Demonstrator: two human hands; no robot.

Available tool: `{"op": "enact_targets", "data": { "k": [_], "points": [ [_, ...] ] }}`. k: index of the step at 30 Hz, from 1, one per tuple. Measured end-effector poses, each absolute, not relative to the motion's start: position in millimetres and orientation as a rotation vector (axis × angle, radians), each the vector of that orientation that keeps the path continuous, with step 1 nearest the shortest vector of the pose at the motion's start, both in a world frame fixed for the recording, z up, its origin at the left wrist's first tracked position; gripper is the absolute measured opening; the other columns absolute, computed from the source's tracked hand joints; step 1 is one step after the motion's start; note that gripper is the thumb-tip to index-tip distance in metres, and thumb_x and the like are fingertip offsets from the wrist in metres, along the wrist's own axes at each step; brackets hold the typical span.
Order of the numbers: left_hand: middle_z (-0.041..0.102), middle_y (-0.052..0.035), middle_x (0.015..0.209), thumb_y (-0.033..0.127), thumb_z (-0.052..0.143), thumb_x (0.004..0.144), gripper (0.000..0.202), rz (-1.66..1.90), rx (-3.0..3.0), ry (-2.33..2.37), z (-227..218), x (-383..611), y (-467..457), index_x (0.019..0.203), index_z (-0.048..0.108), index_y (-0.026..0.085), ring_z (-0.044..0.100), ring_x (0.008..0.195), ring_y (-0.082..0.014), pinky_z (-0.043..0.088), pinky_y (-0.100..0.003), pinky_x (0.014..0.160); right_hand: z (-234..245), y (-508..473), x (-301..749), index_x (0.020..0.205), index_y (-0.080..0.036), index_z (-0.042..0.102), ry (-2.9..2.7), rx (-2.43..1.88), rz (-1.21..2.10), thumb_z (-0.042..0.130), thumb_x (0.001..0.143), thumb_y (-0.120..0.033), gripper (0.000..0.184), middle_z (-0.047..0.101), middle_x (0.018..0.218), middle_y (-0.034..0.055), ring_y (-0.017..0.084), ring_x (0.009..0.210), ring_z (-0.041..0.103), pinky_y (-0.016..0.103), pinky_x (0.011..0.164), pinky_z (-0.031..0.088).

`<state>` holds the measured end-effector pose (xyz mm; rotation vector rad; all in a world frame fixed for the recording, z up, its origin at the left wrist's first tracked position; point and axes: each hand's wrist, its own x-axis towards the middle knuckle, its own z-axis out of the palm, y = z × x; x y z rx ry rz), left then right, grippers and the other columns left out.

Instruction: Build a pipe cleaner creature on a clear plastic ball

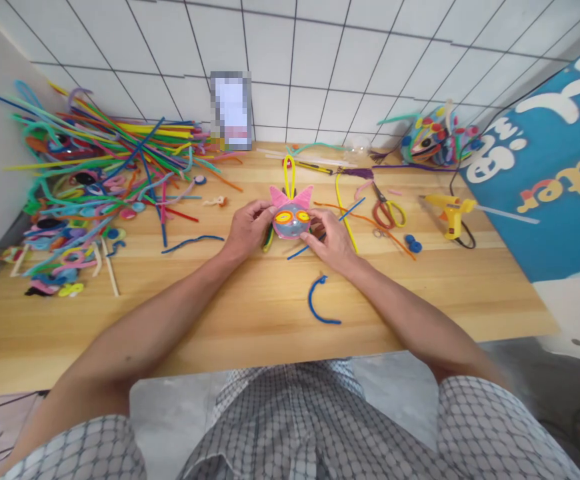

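Observation:
Between my hands is a clear ball ornament [291, 229] with pink pointed ears, orange-and-yellow oval eyes and a yellow pipe-cleaner loop on top. My left hand [251, 230] grips its left side with thumb and fingers. On the opposite side, my right hand [334, 241] pinches the ball near its right eye and lower edge. Blue pipe cleaner [300, 253] pieces lie partly under my right hand. Closer to me, a curved blue pipe cleaner [311, 303] with a coiled end rests on the wooden table [250, 320].
Pipe cleaners [140, 143] pile up at the left. A phone [233, 110] leans on the tiled wall. To the right are scissors [387, 210], a yellow glue gun [450, 213] and a blue coil [413, 244]. A decorated colourful object [433, 140] stands behind.

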<state>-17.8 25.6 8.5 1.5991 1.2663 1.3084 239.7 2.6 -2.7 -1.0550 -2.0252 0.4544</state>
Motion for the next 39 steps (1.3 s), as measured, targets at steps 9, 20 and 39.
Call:
{"op": "enact_targets", "data": {
  "k": [9,20,39],
  "points": [
    [0.082,-0.0053,0.090,0.076,0.082,0.089,0.053,1.300,1.497,1.192,6,-20,29,0.091,0.083,0.023,0.075,0.089,-0.0271,0.066,-0.041,0.085,-4,4,241,0.149,-0.028,0.065,-2.025,-1.090,0.447,0.070,0.109,-0.068,0.057,0.077,0.145,0.0156,0.033,0.112,0.079,0.053,0.096,0.071],
    [0.083,-0.0044,0.093,0.059,0.084,0.092,0.038,1.313,1.468,1.143,0,-21,34,0.092,0.080,0.021,0.076,0.092,-0.0244,0.065,-0.036,0.085,-3,5,240,0.150,-0.028,0.065,-1.998,-1.087,0.475,0.063,0.106,-0.084,0.070,0.078,0.139,0.0149,0.032,0.110,0.080,0.051,0.093,0.071],
    [0.075,-0.0189,0.155,0.061,0.094,0.089,0.076,1.175,1.656,0.854,-4,-17,15,0.146,0.062,0.021,0.074,0.144,-0.0371,0.058,-0.056,0.125,39,9,272,0.105,-0.022,0.085,-2.453,-0.909,0.127,0.065,0.099,-0.020,0.021,0.081,0.090,0.0052,0.022,0.082,0.071,0.036,0.081,0.054]
  ]
}}
